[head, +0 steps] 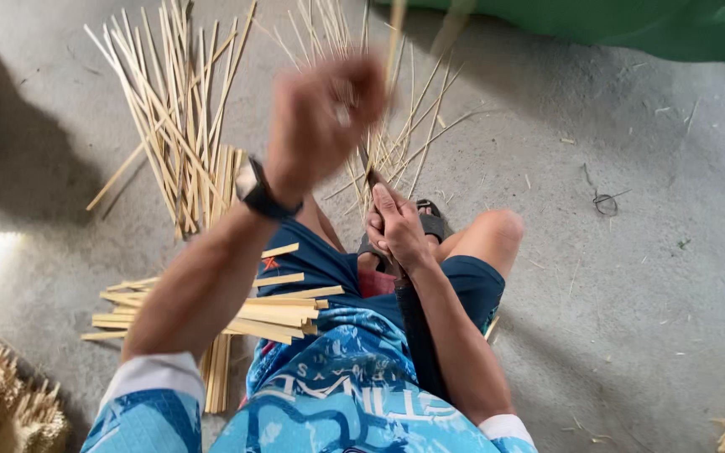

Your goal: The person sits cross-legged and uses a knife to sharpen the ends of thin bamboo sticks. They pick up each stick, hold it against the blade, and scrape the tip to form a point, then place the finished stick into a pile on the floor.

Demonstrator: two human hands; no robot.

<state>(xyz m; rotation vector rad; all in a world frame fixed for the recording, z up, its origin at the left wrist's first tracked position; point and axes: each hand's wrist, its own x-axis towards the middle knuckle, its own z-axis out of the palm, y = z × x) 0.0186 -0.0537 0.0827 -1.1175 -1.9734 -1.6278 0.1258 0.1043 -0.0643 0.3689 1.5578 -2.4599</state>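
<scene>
Above the knees, left hand [322, 113] (blurred) grips bamboo strips [396, 126].

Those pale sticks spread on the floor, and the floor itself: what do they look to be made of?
The thin sticks look like split bamboo or similar cane: pale yellow, matte, straight, with a fibrous look. The flat slats by the person's leg seem the same material, cut wider. The floor looks like bare concrete: grey, dull, slightly mottled, littered with slivers.
</scene>
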